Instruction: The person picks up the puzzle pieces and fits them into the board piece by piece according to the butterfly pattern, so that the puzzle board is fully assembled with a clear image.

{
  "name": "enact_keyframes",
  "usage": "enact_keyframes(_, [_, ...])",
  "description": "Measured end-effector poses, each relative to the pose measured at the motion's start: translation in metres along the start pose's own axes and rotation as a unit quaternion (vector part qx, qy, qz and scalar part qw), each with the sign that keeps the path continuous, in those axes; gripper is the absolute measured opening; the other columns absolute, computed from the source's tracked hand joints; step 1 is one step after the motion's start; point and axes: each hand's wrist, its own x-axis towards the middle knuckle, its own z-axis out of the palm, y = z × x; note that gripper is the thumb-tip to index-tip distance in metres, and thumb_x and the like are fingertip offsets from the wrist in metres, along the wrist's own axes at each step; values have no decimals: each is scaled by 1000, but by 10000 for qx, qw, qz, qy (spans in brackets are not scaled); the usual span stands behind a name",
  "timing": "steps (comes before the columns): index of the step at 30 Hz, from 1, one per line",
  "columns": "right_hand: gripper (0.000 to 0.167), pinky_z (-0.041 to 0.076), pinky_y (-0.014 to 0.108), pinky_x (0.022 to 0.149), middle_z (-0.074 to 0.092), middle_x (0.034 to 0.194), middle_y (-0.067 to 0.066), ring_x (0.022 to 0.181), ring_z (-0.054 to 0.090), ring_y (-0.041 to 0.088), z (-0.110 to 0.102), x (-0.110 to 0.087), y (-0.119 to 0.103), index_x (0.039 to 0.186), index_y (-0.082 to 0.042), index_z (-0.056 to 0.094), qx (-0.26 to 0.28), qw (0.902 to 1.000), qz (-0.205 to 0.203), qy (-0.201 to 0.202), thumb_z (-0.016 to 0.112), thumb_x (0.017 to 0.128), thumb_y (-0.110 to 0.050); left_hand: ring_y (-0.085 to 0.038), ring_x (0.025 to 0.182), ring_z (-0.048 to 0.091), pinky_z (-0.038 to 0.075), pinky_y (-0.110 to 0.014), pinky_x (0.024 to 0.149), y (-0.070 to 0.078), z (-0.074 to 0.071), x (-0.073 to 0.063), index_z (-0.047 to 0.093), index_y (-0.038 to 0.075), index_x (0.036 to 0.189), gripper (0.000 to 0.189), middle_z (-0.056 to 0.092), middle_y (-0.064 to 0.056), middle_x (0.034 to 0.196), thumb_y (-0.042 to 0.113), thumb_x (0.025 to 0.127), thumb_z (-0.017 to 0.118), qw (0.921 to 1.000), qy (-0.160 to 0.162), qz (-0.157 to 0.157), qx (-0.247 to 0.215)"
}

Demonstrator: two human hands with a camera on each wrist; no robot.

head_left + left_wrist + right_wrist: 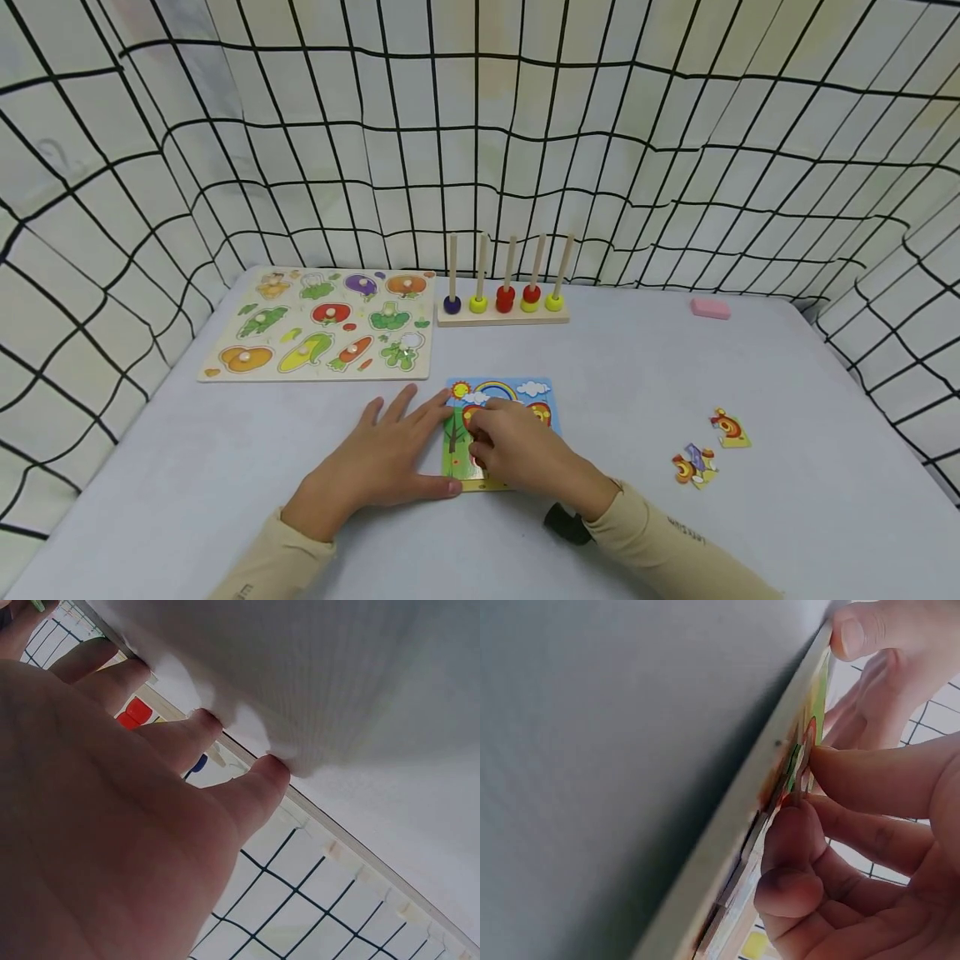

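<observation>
A small jigsaw puzzle board (452,442) with a sun, a rainbow and a tree lies in front of me. My left hand (386,458) is spread flat at its left side, thumb at the bottom left corner and fingertips down on the table. Over the middle of the board my right hand (525,446) pinches a thin puzzle piece (805,766) between thumb and fingers. In the right wrist view that piece stands tilted at the board's surface; its picture is mostly hidden by the fingers. Butterfly-like orange wings (540,411) show behind the right hand.
Two loose puzzle pieces, one upper (731,428) and one lower (696,466), lie at the right. A vegetable peg board (318,325) sits back left, beside a bead stacker (502,317). A pink block (709,308) is far right. Black netting (476,129) surrounds the table.
</observation>
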Motion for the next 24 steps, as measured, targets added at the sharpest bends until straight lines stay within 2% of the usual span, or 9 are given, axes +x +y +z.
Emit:
enact_keyframes(6, [14, 49, 20, 65, 55, 80, -3, 77, 53, 11, 0, 1, -3, 92, -7, 66, -95, 9999, 57, -92, 79, 96, -5, -44, 161, 14, 10, -77, 122, -1, 1, 1, 45, 15, 162, 99, 28, -2, 176, 70, 86, 78, 10000, -18, -40, 0])
enact_keyframes(10, [15, 49, 22, 64, 56, 81, -3, 78, 53, 12, -2, 2, -5, 92, -8, 66, -88, 9991, 340, -239, 80, 97, -9, -44, 161, 13, 11, -77, 122, -2, 1, 1, 45, 15, 162, 100, 27, -2, 176, 71, 86, 77, 10000, -29, -26, 9])
enact_keyframes(14, [21, 47, 25, 63, 55, 77, -4, 77, 53, 14, -5, 4, -6, 86, -12, 63, -76, 9975, 556, -422, 80, 98, -12, -44, 161, 14, 11, -77, 121, -2, 1, 1, 45, 15, 162, 100, 27, -1, 176, 72, 86, 77, 10000, -17, 20, 19])
enact_keyframes(19, [23, 45, 25, 63, 56, 71, -5, 74, 54, 13, -6, 5, -4, 83, -14, 62, -23, 9976, 495, -491, 78, 99, -12, -44, 161, 14, 12, -77, 121, -2, 1, 1, 45, 15, 162, 100, 27, -1, 176, 72, 87, 76, 10000, 2, 46, 9])
enact_keyframes(24, [21, 47, 25, 64, 56, 73, -7, 75, 54, 11, -8, 2, 1, 84, -14, 64, 236, 9977, 311, -558, 80, 97, -10, -44, 161, 14, 11, -77, 121, -3, 1, 2, 45, 15, 163, 100, 27, -2, 176, 72, 87, 76, 10000, 0, 34, 24])
